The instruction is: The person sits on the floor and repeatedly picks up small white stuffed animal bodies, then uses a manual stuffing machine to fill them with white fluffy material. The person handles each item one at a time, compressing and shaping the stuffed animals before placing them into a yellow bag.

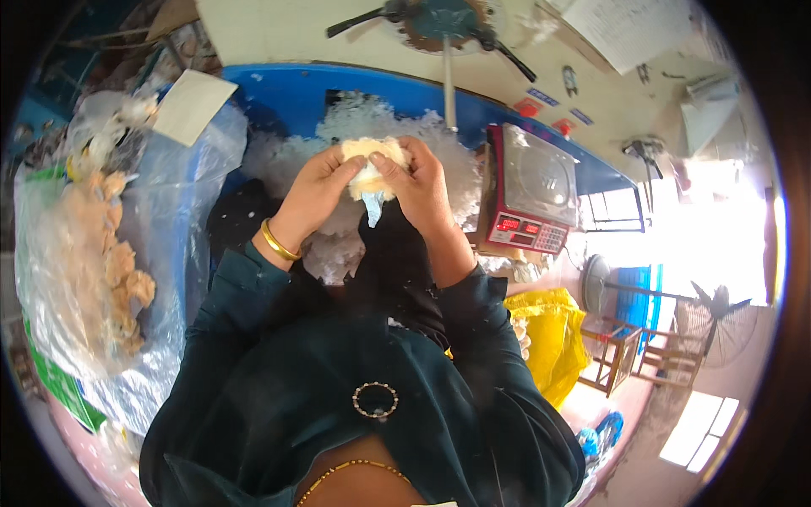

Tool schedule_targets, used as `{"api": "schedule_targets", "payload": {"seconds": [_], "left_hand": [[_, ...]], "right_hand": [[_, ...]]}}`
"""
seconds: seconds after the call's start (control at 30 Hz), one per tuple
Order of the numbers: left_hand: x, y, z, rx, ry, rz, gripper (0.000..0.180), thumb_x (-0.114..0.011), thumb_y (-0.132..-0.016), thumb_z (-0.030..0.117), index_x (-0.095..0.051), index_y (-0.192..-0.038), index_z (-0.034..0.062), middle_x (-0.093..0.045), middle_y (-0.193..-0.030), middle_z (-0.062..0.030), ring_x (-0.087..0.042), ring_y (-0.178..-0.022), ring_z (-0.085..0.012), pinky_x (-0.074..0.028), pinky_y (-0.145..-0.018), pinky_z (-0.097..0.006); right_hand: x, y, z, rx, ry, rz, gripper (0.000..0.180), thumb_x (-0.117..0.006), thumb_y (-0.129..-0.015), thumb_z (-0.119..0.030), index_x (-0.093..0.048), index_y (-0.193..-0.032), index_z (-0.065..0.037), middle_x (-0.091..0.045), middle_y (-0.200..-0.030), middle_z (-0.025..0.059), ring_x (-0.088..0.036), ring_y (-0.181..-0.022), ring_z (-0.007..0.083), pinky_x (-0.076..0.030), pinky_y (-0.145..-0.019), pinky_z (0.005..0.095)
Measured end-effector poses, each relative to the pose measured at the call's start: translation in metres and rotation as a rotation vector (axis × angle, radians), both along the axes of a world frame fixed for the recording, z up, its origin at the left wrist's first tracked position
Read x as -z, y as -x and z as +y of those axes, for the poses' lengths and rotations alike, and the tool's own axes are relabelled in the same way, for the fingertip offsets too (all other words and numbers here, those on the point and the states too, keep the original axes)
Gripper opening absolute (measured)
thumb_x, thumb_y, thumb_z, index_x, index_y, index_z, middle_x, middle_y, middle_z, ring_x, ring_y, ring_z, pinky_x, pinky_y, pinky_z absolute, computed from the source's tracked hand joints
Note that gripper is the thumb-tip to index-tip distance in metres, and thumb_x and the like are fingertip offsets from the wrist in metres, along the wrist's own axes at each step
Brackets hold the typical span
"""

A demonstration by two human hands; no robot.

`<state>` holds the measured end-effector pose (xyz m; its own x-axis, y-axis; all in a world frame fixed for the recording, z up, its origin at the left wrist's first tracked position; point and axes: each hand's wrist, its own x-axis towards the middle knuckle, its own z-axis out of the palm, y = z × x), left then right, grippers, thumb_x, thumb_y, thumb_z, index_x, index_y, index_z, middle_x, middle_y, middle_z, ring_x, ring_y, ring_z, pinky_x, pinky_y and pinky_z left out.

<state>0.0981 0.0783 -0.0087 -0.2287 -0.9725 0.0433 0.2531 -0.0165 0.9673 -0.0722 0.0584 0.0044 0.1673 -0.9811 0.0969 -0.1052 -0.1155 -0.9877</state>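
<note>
Both hands hold a small cream plush piece (372,156) in front of my chest. My left hand (319,182) grips its left side with thumb and fingers; a gold bangle (277,242) circles that wrist. On the right side, my right hand (420,184) pinches the piece. A pale blue tag (372,207) hangs down from the piece between the hands. Behind and below them lies a heap of white fibre stuffing (372,127) inside a blue bin (279,89).
A red digital scale (528,190) with a steel pan stands right of the stuffing. To the left, a large clear plastic bag (101,253) holds several tan plush pieces. A yellow bag (549,329) sits at lower right. A white card (193,106) lies on the bin's left rim.
</note>
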Motion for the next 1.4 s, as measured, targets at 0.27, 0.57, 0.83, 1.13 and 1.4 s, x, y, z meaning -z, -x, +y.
{"api": "schedule_targets", "payload": {"seconds": [0.27,0.57,0.83,1.13,1.4], "left_hand": [[-0.012,0.073,-0.061,-0.195,0.326,-0.322,0.021,-0.055,-0.095,0.018,-0.064,-0.102,0.0008,-0.062,-0.073,-0.0098,-0.055,-0.061,-0.0141,-0.042,-0.056,-0.03],[0.001,0.095,-0.153,-0.209,0.108,-0.023,0.022,-0.056,-0.096,0.017,-0.062,-0.106,-0.0007,-0.062,-0.076,-0.0098,-0.057,-0.058,-0.0126,-0.045,-0.053,-0.026],[-0.048,0.096,-0.065,-0.03,0.319,-0.337,0.053,-0.053,-0.099,0.018,-0.03,-0.147,0.0141,-0.062,-0.1,-0.0124,-0.062,-0.073,-0.0187,-0.052,-0.063,-0.029],[-0.014,0.092,-0.067,0.02,0.515,-0.279,0.069,-0.059,-0.091,0.004,-0.024,-0.149,0.0145,-0.041,-0.141,-0.0149,-0.047,-0.126,-0.0294,-0.037,-0.105,-0.037],[-0.031,0.077,-0.065,0.268,0.24,-0.203,0.067,-0.052,-0.093,-0.001,-0.019,-0.149,0.0144,-0.054,-0.116,-0.0131,-0.062,-0.083,-0.0184,-0.052,-0.076,-0.032]], "right_hand": [[-0.026,0.049,-0.032,0.384,0.129,-0.015,0.022,-0.071,-0.086,-0.015,-0.06,-0.095,0.002,-0.062,-0.079,0.0031,-0.055,-0.071,0.0062,-0.045,-0.061,0.0225],[-0.017,0.046,-0.145,0.395,0.189,-0.137,0.026,-0.074,-0.083,-0.018,-0.061,-0.091,0.003,-0.062,-0.078,0.0056,-0.055,-0.069,0.0097,-0.046,-0.06,0.0261],[-0.019,0.053,-0.087,0.359,0.253,-0.101,0.019,-0.071,-0.087,-0.015,-0.06,-0.092,0.0,-0.06,-0.076,0.0033,-0.054,-0.07,0.0081,-0.045,-0.062,0.0239],[-0.007,0.054,-0.068,0.356,0.336,0.07,0.035,-0.049,-0.1,-0.035,-0.055,-0.097,-0.001,-0.06,-0.076,0.0112,-0.056,-0.07,0.0177,-0.047,-0.066,0.0338],[0.0,0.047,-0.068,0.333,0.244,-0.102,0.041,-0.048,-0.099,-0.041,-0.048,-0.109,-0.001,-0.058,-0.091,0.0109,-0.056,-0.078,0.02,-0.048,-0.069,0.0345]]}}
